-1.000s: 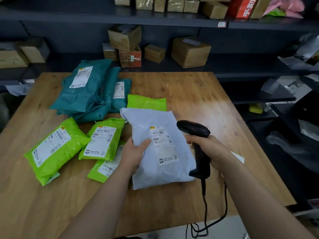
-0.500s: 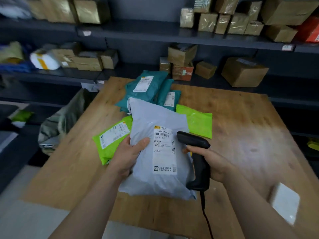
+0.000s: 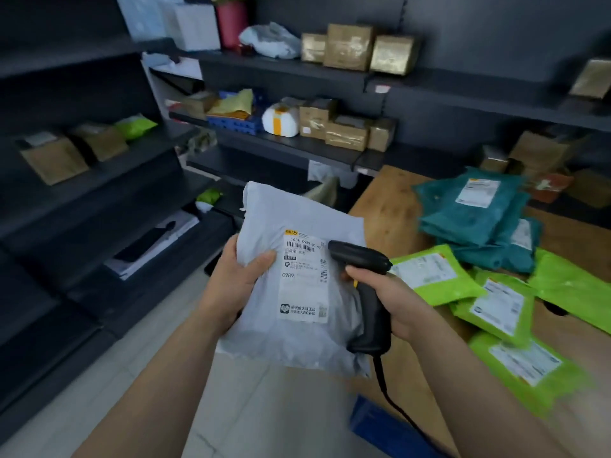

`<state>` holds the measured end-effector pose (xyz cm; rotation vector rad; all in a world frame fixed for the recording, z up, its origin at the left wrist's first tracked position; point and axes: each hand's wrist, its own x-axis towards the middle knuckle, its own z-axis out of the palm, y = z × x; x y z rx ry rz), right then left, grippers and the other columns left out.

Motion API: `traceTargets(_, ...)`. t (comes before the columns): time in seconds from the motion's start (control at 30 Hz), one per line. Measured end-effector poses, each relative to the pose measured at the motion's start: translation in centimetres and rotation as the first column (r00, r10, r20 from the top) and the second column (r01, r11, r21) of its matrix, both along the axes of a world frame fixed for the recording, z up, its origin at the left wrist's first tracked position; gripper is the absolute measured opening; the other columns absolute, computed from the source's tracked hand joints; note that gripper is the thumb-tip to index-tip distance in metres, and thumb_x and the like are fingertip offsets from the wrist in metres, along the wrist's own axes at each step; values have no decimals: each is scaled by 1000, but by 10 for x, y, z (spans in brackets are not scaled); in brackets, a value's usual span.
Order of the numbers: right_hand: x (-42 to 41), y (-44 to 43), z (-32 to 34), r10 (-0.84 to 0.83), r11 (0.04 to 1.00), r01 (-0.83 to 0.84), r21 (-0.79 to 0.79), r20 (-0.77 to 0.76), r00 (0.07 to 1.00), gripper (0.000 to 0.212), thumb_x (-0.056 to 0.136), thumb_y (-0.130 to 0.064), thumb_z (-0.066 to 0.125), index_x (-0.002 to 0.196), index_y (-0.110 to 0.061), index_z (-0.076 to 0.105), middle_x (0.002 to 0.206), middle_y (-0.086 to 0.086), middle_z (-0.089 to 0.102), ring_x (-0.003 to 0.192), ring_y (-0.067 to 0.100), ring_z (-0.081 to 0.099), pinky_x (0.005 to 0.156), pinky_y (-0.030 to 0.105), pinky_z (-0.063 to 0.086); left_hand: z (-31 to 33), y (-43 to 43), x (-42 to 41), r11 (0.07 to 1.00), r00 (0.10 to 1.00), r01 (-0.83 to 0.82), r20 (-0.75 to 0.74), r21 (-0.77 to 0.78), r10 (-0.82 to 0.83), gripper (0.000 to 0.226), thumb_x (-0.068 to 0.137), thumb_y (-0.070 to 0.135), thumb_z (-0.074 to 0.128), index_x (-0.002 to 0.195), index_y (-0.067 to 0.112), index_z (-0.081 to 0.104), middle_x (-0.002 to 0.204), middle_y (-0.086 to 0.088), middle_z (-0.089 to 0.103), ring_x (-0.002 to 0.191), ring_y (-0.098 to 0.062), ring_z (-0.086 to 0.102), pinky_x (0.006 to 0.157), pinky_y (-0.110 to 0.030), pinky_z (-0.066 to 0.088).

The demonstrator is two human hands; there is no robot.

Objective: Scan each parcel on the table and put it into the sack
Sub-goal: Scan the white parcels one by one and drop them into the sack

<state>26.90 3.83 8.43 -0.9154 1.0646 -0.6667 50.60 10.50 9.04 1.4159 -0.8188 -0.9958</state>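
Note:
My left hand (image 3: 236,280) grips a pale grey parcel (image 3: 291,338) by its left edge, holding it up off the table's left side over the floor. Its white label (image 3: 305,276) faces me. My right hand (image 3: 386,292) holds a black corded scanner (image 3: 367,292) whose head rests against the label's right edge. On the wooden table (image 3: 383,206) to the right lie several green parcels (image 3: 496,305) and a pile of teal parcels (image 3: 476,213). The sack is hidden behind the held parcel or out of view.
Dark shelves (image 3: 281,147) with cardboard boxes and wrapped goods line the back and left. A blue object (image 3: 373,421) sits at the table's near-left edge. Light floor tiles (image 3: 251,408) show below the held parcel.
I have turned left: the grey parcel has been carried from over the table to beyond its left edge, and the scanner stays at its label. The other parcels now lie to the right.

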Motion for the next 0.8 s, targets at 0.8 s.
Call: traceTargets(0.8,338,-247,-81,-68,978,105,181,-202,977,23,80,-26,77,95,-9,73,92,13,72,86,32,67,74,35,51,-57,-265,339,915,950,107,232,389,-210,46,81,20,74,122,28,54,112,8,66,98,-17,66,80,-38,55)
